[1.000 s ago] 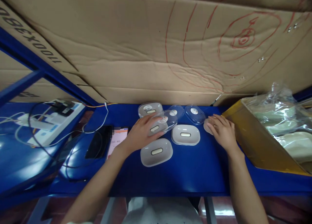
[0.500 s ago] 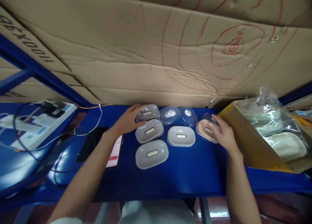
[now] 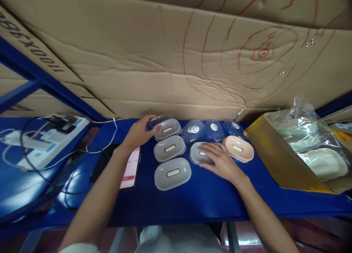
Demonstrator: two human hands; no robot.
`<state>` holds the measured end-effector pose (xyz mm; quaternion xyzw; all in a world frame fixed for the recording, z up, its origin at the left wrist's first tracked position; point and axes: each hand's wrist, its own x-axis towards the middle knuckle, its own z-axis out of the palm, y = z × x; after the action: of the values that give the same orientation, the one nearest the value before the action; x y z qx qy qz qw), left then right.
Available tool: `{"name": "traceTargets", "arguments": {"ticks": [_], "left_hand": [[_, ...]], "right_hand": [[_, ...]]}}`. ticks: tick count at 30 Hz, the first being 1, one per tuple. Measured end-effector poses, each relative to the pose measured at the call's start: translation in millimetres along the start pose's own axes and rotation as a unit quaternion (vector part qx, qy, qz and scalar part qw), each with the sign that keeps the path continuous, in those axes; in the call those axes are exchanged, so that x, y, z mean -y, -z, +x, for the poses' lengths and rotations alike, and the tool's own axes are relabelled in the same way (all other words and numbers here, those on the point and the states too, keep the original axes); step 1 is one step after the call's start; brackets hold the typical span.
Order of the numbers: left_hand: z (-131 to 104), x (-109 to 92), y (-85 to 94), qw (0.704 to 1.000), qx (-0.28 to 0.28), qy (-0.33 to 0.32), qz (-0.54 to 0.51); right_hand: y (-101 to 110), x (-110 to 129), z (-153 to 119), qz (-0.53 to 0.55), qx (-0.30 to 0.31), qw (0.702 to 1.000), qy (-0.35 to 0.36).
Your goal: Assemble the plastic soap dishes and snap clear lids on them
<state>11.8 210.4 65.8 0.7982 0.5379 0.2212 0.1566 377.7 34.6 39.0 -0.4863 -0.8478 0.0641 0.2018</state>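
Observation:
My left hand (image 3: 141,131) is at the back left, its fingers closed on a clear lid (image 3: 156,120) beside the rearmost grey dish (image 3: 168,129). Below that lie a second grey dish (image 3: 169,149) and a third (image 3: 172,173). Fingers spread, my right hand (image 3: 218,159) rests over another grey dish (image 3: 195,153) and partly covers it. A peach dish (image 3: 243,149) sits to its right. Clear lids with round labels, one at the left (image 3: 193,131), one in the middle (image 3: 214,131) and one at the right (image 3: 233,129), line the back.
A cardboard box (image 3: 291,172) with bagged pale dishes (image 3: 326,164) stands at the right. A phone (image 3: 128,170) lies left of the grey dishes. Cables and a power strip (image 3: 52,143) are at the far left. A cardboard wall (image 3: 137,55) rises behind.
My right hand has moved left from the peach dish to a grey dish. The right clear lid now lies behind the peach dish. My left hand has shifted a lid left, off the rear grey dish.

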Motion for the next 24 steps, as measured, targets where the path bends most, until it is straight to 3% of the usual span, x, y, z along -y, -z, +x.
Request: {"name": "traceTargets", "arguments": {"ticks": [4,16,19,22,24], "left_hand": [[-7,16,6.9,0.999,-0.027,0.016,0.02],[-21,55,6.9,0.993,-0.006,0.095,0.065],[-26,46,6.7,0.992,0.003,0.095,0.082],[-43,14,4.5,0.992,-0.032,0.071,0.103],[-61,-16,-1.4,0.994,-0.062,-0.02,0.092]], "right_hand": [[-14,17,3,-0.001,0.001,0.999,0.032],[-4,2,3,-0.056,-0.081,0.994,-0.041],[4,-8,0,-0.111,-0.111,0.985,-0.076],[18,-21,-18,-0.127,-0.116,0.977,-0.128],[24,-31,-39,-0.137,-0.1,0.97,-0.173]]}}
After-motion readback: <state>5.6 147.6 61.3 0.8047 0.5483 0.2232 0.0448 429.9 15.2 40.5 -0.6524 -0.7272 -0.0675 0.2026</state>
